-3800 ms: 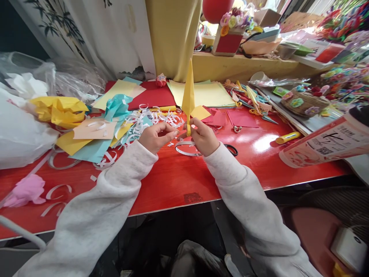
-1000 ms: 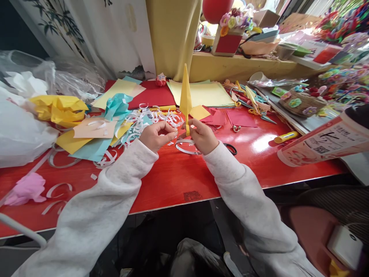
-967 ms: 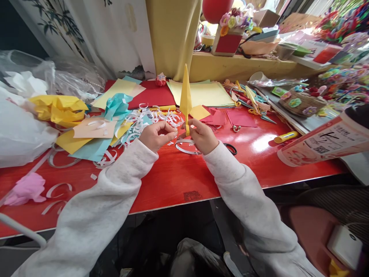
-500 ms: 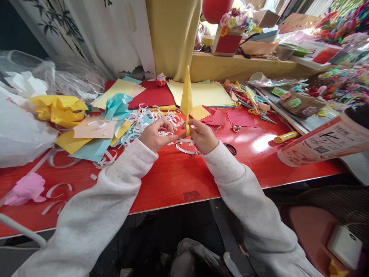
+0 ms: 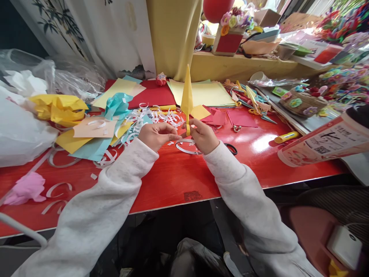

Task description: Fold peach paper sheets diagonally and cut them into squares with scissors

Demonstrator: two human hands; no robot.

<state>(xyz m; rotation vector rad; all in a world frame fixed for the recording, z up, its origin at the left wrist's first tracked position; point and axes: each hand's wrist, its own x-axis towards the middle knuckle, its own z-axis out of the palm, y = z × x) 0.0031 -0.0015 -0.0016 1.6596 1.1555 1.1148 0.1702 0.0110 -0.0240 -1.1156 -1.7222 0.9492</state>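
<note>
My right hand is closed around the narrow base of a yellow folded-paper piece. The piece stands upright, with a long pointed tip. To its left, my left hand has thumb and forefinger pinched together close to the base. Whatever may be between those fingertips is too small to make out. Just below my right hand, a loop of white paper strip rests on the red table. A black scissor-like handle loop shows beside my right wrist, the rest hidden behind it.
Curled white paper strips, crumpled yellow paper and coloured sheets lie around. On the right are a large pink-and-white cup, a yellow glue-stick-like tube and scissors. Plastic bags crowd the left.
The fingertips of my left hand have come together into a pinch near the base of the yellow paper piece. My right hand keeps its hold almost unmoved.
</note>
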